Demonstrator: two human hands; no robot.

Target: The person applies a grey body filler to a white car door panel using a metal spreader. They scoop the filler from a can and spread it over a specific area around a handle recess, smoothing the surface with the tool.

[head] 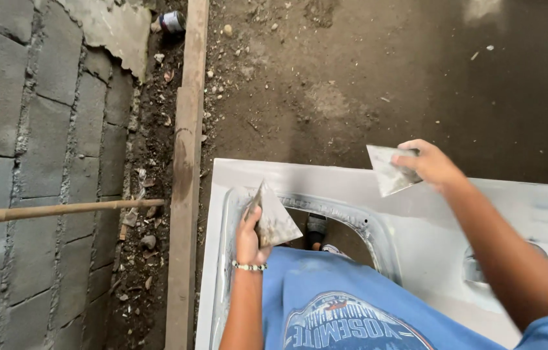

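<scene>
Looking down, I see my left hand [251, 236] closed around a flat metal scraper [274, 219]. The scraper is a smeared grey blade, tilted, with one corner pointing up. It sits right at the edge of a big hole in a white panel [352, 185]. A bead bracelet [249, 266] goes around that wrist.

My right hand [431, 164] is farther out and higher up. It is closed too, pinching a second scraper [387, 168] by its side. This blade is also grey and dirty, and it hangs over the top part of the white panel. I cannot tell if it touches the panel.

The two hands are well apart, with the hole between them. The rim of the hole [358, 217] has grey paste smeared along it. Through the hole I can see a shoe [316, 227] on the ground below. My blue shirt [352, 304] fills the space under my hands.

Left of my left hand stands a long wooden plank [186, 175] on its edge. Past that is rubble and a grey block wall [34, 162]. A thin stick [60, 210] leans across the wall. Beyond my right hand is a dark dirt floor [416, 71].
</scene>
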